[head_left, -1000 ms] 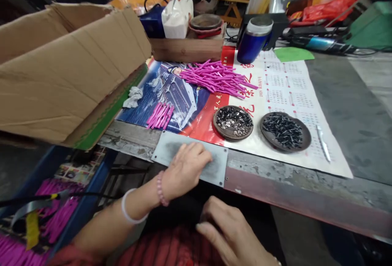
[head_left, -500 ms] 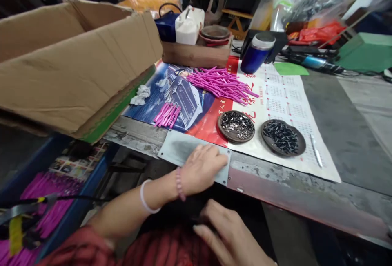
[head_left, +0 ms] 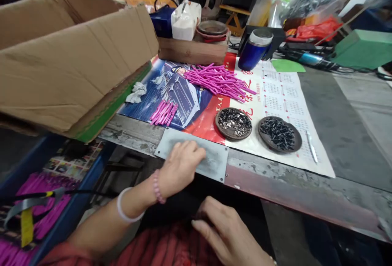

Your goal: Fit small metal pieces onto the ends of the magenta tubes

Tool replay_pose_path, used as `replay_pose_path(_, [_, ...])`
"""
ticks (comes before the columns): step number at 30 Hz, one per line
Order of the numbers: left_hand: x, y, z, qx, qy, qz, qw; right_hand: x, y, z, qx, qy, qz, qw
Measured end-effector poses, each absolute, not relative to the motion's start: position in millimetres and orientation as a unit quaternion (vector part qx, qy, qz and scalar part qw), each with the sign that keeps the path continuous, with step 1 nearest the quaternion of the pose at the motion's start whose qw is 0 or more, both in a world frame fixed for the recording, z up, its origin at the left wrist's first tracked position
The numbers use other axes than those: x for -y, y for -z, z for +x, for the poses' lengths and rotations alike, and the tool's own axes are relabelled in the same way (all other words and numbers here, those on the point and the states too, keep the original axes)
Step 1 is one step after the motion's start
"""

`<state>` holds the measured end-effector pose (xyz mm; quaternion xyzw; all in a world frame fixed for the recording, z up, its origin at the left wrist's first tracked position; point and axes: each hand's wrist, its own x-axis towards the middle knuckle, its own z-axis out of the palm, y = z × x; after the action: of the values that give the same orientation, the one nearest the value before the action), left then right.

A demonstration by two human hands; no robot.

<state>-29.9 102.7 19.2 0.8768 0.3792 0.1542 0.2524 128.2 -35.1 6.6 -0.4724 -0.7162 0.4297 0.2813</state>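
Observation:
My left hand [head_left: 180,166], with a pink bead bracelet and a white bangle on the arm, is over a grey metal plate [head_left: 211,157] at the table's front edge. Its fingers are curled under, so anything inside them is hidden. Lower down, close to my body, my right hand [head_left: 225,229] has its thumb and fingers drawn together. A small dark bit shows at their tips, too unclear to name. Beyond the plate are a dish of small metal rings [head_left: 233,124] and a dish of dark, thin pieces [head_left: 279,134].
Magenta strips [head_left: 219,80] are heaped on a calendar poster [head_left: 283,94], with a smaller bundle [head_left: 163,112] nearer. A cardboard box [head_left: 82,65] stands left, above a blue bin [head_left: 73,200] of magenta strips. A blue tumbler [head_left: 253,51] and a pen [head_left: 311,146] lie to the right.
My left hand has slid leftward across the metal plate, away from its right end. My right hand stays nearly in place by my body. The whole view has shifted slightly.

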Motion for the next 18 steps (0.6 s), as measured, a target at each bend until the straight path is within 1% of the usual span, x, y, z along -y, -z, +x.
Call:
replay_pose_path(2, [-100,-18,-12,-0.370,-0.174,0.868,0.282,32,-8,126,0.722,-0.412,-0.469,0.299])
replay_pose_path(4, [-96,-19,-4,-0.368,-0.205,0.847,0.324,31,-10,128,0.710,-0.393,-0.479,0.335])
replay_pose_path(8, [-79,-23,-15,-0.392,-0.270,0.761,0.442,31,-13,137,0.644,-0.362,-0.540,0.404])
replay_pose_path(11, [-63,-26,-26,-0.411,-0.286,0.685,0.530,28,-12,138,0.605,-0.346,-0.575,0.429])
replay_pose_path(16, [-43,-29,-25,-0.416,-0.318,0.592,0.613,18,-9,132,0.589,-0.312,-0.577,0.472])
replay_pose_path(18, [-38,-28,-22,-0.414,-0.339,0.573,0.621,14,-10,132,0.576,-0.304,-0.582,0.486])
